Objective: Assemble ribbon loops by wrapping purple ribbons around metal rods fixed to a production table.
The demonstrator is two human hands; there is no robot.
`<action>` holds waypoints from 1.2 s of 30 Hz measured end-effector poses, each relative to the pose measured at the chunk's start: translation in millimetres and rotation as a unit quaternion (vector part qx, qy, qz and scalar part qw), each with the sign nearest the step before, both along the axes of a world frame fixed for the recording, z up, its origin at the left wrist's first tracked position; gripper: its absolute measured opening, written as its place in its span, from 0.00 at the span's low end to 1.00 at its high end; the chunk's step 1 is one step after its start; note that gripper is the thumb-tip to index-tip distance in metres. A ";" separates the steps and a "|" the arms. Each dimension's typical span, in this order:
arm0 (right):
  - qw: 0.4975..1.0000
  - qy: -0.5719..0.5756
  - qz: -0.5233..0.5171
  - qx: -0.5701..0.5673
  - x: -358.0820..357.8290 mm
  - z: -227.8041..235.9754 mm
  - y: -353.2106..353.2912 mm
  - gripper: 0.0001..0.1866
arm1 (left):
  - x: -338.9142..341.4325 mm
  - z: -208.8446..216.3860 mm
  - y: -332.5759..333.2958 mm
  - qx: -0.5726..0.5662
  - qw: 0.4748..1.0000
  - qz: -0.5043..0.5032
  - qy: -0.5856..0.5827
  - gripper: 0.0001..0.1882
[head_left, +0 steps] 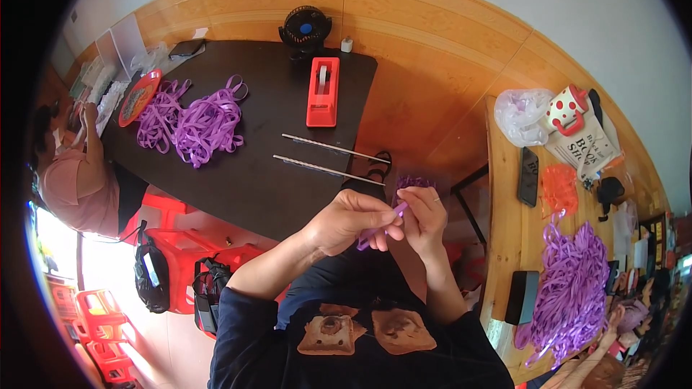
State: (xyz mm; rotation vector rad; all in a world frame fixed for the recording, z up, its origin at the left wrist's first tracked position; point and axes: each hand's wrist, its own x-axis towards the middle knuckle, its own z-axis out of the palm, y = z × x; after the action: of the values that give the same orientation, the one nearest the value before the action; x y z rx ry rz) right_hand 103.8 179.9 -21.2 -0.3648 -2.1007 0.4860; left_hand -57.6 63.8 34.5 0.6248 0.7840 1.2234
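A short purple ribbon [370,233] runs between my two hands, held up in front of my chest past the right edge of the dark table. My left hand [344,222] pinches it between thumb and fingers, and its lower end hangs below them. Close beside it, the fingertips of my right hand [423,222] are closed on the ribbon's upper end. Just beyond my hands, two thin silvery rods [328,170] lie roughly parallel, their right ends sticking out over the table edge. Loose purple ribbons [205,124] lie in a heap farther left.
On the dark table [267,101] stand a red tape dispenser [322,94], a black fan [305,29] and a red plate [140,98]. The wooden table [501,245] at right bears more ribbon [571,284], a phone [528,176] and a spotted mug [564,109]. Another person [79,180] sits far left.
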 end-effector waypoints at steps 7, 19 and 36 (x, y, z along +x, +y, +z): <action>0.988 0.021 0.026 -0.151 6.1 -58.9 9.4 0.07 | -0.1 28.4 2.3 0.046 0.999 0.009 -0.021 0.12; 0.912 0.111 -0.017 -0.395 15.5 -102.3 9.4 0.07 | 5.8 38.9 -27.6 -0.018 0.997 -0.025 -0.074 0.13; 0.864 -0.038 0.037 -0.500 37.5 -145.6 -28.3 0.05 | -17.8 22.2 -2.3 0.109 0.971 0.173 -0.128 0.18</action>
State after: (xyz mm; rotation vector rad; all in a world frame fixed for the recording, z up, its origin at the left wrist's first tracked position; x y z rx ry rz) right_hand 141.4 151.6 -166.9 -0.8950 -1.7712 1.6293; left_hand -75.3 61.6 56.6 0.5053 0.5580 1.6894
